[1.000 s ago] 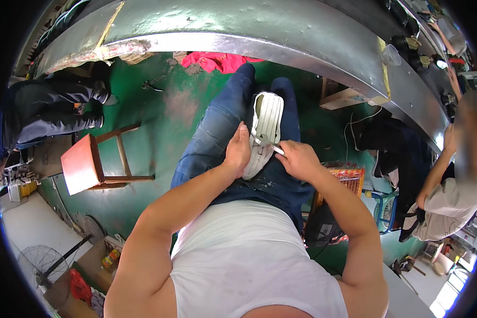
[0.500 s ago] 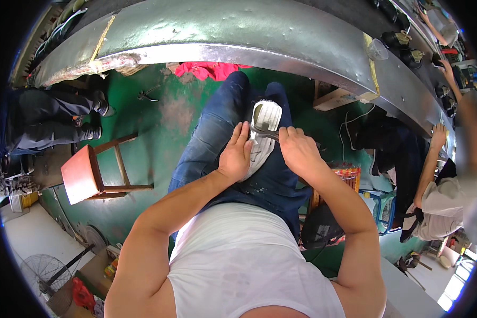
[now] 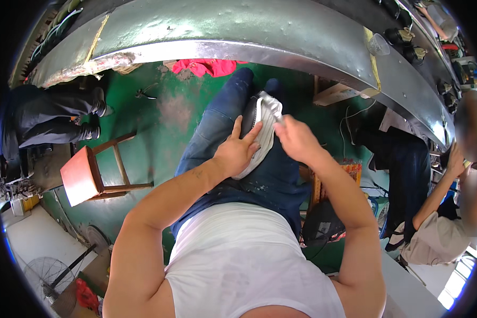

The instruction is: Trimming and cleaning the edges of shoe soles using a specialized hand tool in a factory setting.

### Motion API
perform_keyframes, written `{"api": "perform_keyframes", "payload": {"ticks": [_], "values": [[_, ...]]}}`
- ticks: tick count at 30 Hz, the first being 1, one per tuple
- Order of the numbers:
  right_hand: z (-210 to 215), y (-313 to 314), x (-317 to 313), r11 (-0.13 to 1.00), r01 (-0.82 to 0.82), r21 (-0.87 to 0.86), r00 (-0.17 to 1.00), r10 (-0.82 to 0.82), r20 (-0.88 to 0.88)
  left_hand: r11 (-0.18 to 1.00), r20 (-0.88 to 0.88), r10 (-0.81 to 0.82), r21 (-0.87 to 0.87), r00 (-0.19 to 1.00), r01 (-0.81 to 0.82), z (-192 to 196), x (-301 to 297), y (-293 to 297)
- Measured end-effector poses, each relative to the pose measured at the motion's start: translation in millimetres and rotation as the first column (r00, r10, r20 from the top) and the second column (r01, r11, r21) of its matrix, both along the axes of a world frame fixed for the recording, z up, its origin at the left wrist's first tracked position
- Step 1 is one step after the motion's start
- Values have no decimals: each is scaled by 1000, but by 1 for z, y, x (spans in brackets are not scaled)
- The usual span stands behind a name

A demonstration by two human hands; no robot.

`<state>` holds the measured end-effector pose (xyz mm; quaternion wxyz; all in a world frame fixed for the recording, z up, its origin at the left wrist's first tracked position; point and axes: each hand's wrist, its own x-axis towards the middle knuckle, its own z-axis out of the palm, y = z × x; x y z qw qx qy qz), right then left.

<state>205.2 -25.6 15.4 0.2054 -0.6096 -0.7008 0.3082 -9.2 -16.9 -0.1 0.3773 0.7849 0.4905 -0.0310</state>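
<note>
A white shoe (image 3: pixel 263 126) rests on my lap, across my blue jeans (image 3: pixel 217 132), its dark opening turned to the left. My left hand (image 3: pixel 237 152) holds the shoe's lower side with the fingers spread up along it. My right hand (image 3: pixel 296 139) pinches the shoe's upper edge near the toe end. What sits between those fingertips is too small to tell.
A long grey metal workbench (image 3: pixel 249 29) curves across the top. A red cloth (image 3: pixel 206 67) lies on the green floor under it. A wooden stool with a red seat (image 3: pixel 82 177) stands at left. One person sits far left, another at right.
The shoe has been turned from sole-up to its side and tilted upright on my lap. My right hand has risen to its upper edge.
</note>
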Motion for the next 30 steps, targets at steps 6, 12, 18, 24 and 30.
{"api": "perform_keyframes", "payload": {"ticks": [6,12,18,24,30], "values": [[-20,-8,-3,989,-134,-65,986,140,87,980,-122,-191,25,974,196,8,-12,-9],[4,-30,-13,960,-92,-265,995,79,-61,760,424,618,-538,662,-365,-31,-38,-42],[2,-52,-18,930,-159,-332,982,185,47,724,412,622,-627,666,-288,-32,-39,-40],[15,-67,-33,975,-67,-214,996,51,-79,810,365,451,-551,815,-202,14,-32,-37],[11,-83,-10,919,57,-389,948,-172,-266,988,227,131,-107,965,-109,37,-49,-7]]}}
